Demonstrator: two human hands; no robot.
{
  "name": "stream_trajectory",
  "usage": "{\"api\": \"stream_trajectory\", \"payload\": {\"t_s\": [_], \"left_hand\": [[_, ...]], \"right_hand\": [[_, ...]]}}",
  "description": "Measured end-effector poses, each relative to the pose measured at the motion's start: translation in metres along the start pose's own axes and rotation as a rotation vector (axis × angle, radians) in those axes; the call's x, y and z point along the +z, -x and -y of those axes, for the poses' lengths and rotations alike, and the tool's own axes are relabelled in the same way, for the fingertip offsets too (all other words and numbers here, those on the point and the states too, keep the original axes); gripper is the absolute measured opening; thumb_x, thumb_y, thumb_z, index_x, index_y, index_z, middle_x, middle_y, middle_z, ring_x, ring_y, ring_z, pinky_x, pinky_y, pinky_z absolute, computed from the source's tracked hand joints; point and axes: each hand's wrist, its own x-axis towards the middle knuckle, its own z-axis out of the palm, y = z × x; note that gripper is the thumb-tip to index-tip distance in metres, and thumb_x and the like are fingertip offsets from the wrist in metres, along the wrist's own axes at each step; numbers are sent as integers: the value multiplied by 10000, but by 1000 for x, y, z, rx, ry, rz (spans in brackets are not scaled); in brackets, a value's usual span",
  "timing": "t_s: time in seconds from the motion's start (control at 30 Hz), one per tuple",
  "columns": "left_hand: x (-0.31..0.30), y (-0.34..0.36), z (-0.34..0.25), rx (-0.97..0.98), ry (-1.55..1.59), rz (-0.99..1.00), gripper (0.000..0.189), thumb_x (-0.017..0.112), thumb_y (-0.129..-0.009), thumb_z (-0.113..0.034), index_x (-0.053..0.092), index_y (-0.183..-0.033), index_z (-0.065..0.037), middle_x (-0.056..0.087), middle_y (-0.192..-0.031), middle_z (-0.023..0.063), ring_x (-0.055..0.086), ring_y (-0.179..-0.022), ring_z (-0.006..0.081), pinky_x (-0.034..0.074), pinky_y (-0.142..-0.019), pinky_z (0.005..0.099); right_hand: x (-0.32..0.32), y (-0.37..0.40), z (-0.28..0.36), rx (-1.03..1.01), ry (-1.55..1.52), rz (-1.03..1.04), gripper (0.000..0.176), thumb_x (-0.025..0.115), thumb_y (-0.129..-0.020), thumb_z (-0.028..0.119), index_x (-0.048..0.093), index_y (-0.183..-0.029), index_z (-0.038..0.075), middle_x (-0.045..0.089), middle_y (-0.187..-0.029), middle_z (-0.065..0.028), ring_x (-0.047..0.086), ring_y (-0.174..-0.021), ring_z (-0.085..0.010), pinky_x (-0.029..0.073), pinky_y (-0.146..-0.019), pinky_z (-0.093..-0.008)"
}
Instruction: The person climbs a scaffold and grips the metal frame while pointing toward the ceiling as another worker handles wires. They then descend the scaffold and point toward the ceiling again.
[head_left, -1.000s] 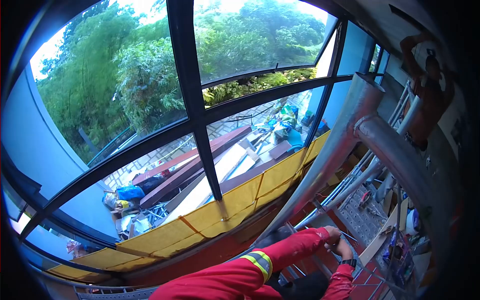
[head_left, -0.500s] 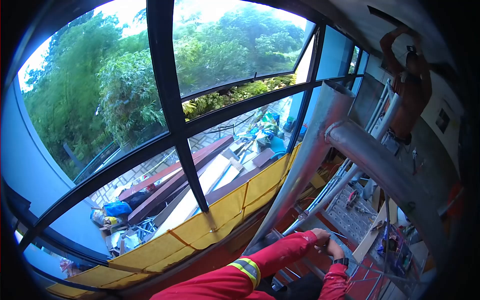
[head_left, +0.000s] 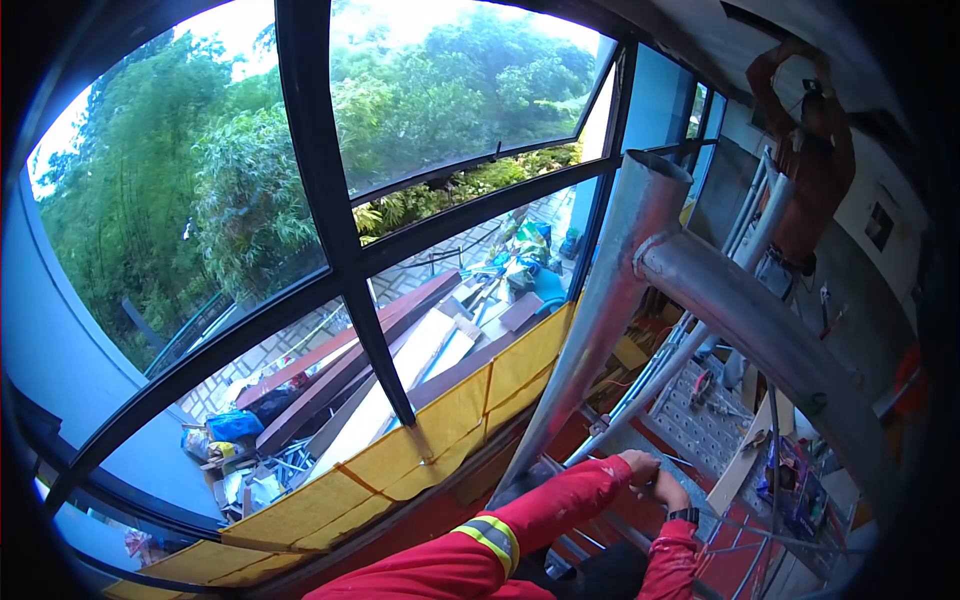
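My left hand (head_left: 638,464) comes in from the left in a red sleeve (head_left: 560,498) with a reflective band. Its fingers are curled in, close by my right hand (head_left: 671,490), which has a dark watch (head_left: 683,515) at the wrist. Both hands are closed and almost meet in front of my body; whatever may be between them is too small or hidden to make out. Just above them slants a thick metal scaffold post (head_left: 590,330), joined to a heavy cross tube (head_left: 745,280). Neither hand appears to touch this frame.
Tall dark-framed windows (head_left: 345,260) stand to the left, with yellow sheeting (head_left: 440,425) along their base. Outside lie wooden boards (head_left: 400,370) and rubbish. Below right is a perforated scaffold platform (head_left: 690,400) with tools. A co-worker (head_left: 810,190) reaches up to the ceiling.
My view has turned slightly, so the scaffold tubes and co-worker sit a little further left. My hands stay close together, with their pose barely altered.
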Motion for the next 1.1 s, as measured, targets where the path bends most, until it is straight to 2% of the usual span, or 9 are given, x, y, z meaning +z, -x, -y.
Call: {"api": "stream_trajectory", "payload": {"t_s": [0.27, 0.33, 0.37, 0.4, 0.47, 0.5, 0.53, 0.9, 1.1], "left_hand": [[14, 2, 16, 20, 36, -17, 290, 683, -747, -228, 672, -971, -45, 685, -945, 165, 672, -886, 328, 552, -709, 436], [-4, 6, 7, 139, -106, 126, 364, 651, -797, -220, 572, -1088, -16, 636, -1032, 169, 629, -978, 318, 515, -815, 427], [14, -6, 22, 196, 22, -30, 312, 661, -803, -281, 659, -995, -35, 667, -1045, 153, 645, -985, 297, 529, -808, 422], [41, -23, 44, 388, -78, -47, 337, 653, -812, -297, 644, -1027, -37, 645, -1093, 157, 620, -1040, 291, 506, -860, 414], [-6, 0, 13, 180, -8, 81, 347, 635, -809, -275, 611, -1041, -19, 641, -1036, 183, 615, -1011, 332, 503, -847, 437], [-7, -2, 20, 172, 19, 13, 323, 634, -799, -256, 589, -1005, -10, 639, -996, 197, 614, -989, 355, 504, -820, 446], [-4, -2, 25, 188, 10, 18, 310, 632, -799, -246, 582, -993, -9, 641, -986, 197, 616, -979, 359, 505, -808, 448], [-24, 9, 16, 111, 6, 72, 253, 595, -815, -206, 567, -984, -19, 636, -991, 207, 618, -963, 375, 499, -795, 461], [-10, 0, 30, 114, 30, 58, 245, 584, -822, -202, 561, -982, -19, 634, -1004, 211, 615, -968, 380, 498, -792, 464]], "right_hand": [[10, -1, 2, -49, 104, -12, 501, 764, -729, 411, 655, -1117, 113, 672, -1068, -145, 637, -988, -285, 483, -837, -409], [12, -16, -16, -150, -127, 79, 435, 722, -775, 378, 656, -1119, 120, 651, -1125, -152, 625, -1007, -294, 479, -852, -428], [3, 6, 2, -253, -48, -86, 386, 690, -802, 336, 656, -1120, 118, 656, -1115, -151, 629, -978, -289, 480, -849, -429], [21, -16, -21, -107, -133, -178, 403, 697, -791, 335, 652, -1119, 104, 666, -1081, -158, 632, -948, -283, 481, -833, -428], [-17, 29, 34, -219, -109, -54, 453, 739, -748, 346, 648, -1104, 81, 673, -1054, -161, 637, -930, -301, 479, -807, -432], [-4, 7, 16, -167, -9, -85, 435, 743, -747, 336, 653, -1086, 79, 679, -1032, -155, 640, -917, -304, 481, -792, -423], [-19, 19, 39, -87, -4, 48, 517, 741, -753, 387, 620, -1165, 100, 635, -1160, -144, 601, -1062, -299, 462, -902, -413], [-9, 8, 36, -1, 17, 7, 485, 705, -737, 448, 664, -1027, 61, 688, -982, -158, 653, -921, -321, 485, -817, -429], [-5, 2, 31, -15, 68, -18, 504, 742, -736, 450, 650, -1056, 71, 671, -1030, -176, 630, -965, -356, 486, -818, -443]]}}
